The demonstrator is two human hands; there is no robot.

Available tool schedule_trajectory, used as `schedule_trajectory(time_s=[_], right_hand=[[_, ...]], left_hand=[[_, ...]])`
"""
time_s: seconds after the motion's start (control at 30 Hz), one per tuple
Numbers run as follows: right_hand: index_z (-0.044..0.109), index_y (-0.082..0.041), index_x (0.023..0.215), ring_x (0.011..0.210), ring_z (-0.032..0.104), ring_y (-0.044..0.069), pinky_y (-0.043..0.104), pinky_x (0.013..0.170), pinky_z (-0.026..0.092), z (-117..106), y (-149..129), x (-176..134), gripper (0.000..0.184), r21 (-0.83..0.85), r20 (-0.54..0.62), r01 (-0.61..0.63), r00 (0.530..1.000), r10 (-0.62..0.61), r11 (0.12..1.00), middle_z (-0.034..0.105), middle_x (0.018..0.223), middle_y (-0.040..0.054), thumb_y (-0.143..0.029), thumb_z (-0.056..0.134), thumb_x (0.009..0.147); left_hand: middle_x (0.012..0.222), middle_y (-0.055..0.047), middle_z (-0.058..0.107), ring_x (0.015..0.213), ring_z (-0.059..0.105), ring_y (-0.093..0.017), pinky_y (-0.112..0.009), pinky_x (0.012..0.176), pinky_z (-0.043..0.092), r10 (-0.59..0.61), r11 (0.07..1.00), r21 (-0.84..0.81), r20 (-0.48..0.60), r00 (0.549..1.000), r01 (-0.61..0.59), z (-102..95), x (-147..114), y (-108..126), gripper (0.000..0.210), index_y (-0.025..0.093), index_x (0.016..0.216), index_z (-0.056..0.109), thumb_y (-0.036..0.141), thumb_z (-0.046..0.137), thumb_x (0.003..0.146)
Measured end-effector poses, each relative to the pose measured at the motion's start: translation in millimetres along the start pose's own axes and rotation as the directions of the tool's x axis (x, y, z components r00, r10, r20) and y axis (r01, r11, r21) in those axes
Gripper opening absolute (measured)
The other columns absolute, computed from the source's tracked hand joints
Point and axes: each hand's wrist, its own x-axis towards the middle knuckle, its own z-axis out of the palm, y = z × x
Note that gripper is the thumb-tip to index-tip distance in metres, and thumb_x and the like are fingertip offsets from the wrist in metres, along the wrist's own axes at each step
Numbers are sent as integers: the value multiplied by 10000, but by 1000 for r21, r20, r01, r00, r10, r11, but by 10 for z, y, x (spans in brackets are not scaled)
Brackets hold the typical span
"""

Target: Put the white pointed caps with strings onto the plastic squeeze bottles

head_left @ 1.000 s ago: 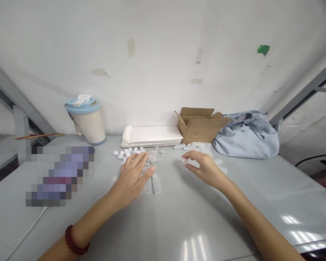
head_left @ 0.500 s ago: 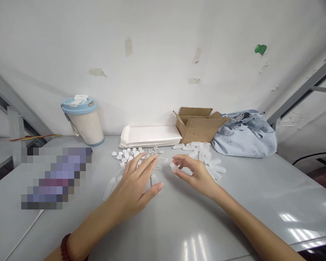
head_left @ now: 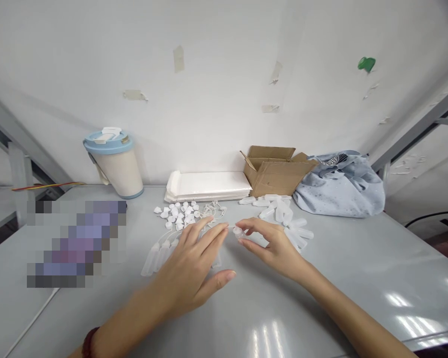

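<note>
Over the middle of the grey, glossy bench (head_left: 269, 303), the right hand (head_left: 274, 243) grips a small translucent bottle (head_left: 238, 232) between thumb and fingers, its rounded end facing the other hand. The left hand (head_left: 194, 268) is palm down just beside it, fingers stretched out and thumb spread well away; whether its fingertips pinch the thin pale strip (head_left: 230, 226) near the bottle cannot be told. A dark red beaded bracelet (head_left: 90, 343) circles the left wrist. Beyond the left hand, toward the bench's back edge, lies a scatter of small, round white caps (head_left: 174, 211), next to a loose tangle of thin, off-white cords (head_left: 212, 209). Nearer the left edge, partly covered by that hand, flat-sided, frosted bottles with cords (head_left: 150, 261) lie in a row. On the other side of the right hand, smooth, elongated loose bottles (head_left: 282, 214) overlap in a heap. Along the back edge sit a stack of white, flat envelopes (head_left: 212, 184), an open box of brown corrugated cardboard (head_left: 281, 179) with its flaps up, and, close to the back right corner, a slumped, creased pale blue fabric bag (head_left: 343, 191). Near the back left corner stands a tapering cream tumbler (head_left: 121, 171) with a blue lid and base; in front of it lies an oblong purplish object (head_left: 85, 236), blurred into blocks, with a slim white cable (head_left: 33, 315) running toward the front left.
</note>
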Motion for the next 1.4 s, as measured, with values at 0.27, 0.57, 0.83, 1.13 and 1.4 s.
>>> schedule_trajectory(time_s=[0.27,0.57,0.83,1.13,1.4], right_hand=[[620,-229,1046,830,617,163,310,779,511,-12,-48,-9,197,91,-2,-35,999,36,995,679,965,29,-235,599,850],[639,-215,1006,866,627,176,333,789,535,25,-98,-8,204,385,12,-169,984,178,907,671,950,41,-277,651,812],[657,-220,965,859,624,159,279,727,539,71,-107,-22,211,560,10,-259,952,306,787,650,921,30,-290,696,770],[647,-186,895,729,619,139,268,664,500,14,-164,40,205,704,103,-337,920,379,626,669,806,24,-276,731,730],[665,-182,900,781,606,126,236,682,460,69,-173,17,254,733,148,-360,913,381,578,663,840,18,-278,773,692]], left_hand=[[1418,-109,426,1334,259,-345,-537,1035,332,-10,997,-82,-6,1000,9,42,-4,25,544,193,1412,336,402,455,924],[1424,-104,407,1347,225,-331,-531,1053,327,-34,994,-103,-15,999,32,34,-11,40,553,198,1418,313,385,466,921],[1456,-119,357,1362,190,-361,-574,1043,320,4,998,-68,-45,999,-7,56,-12,40,622,213,1458,238,401,477,914],[1439,-122,373,1359,198,-356,-565,1025,351,-39,999,-41,-90,995,36,41,-11,83,407,199,1308,457,346,463,928],[1342,-156,475,1327,308,-332,-529,1019,390,-22,1000,10,-229,973,25,100,17,40,425,143,1280,443,294,535,894]])
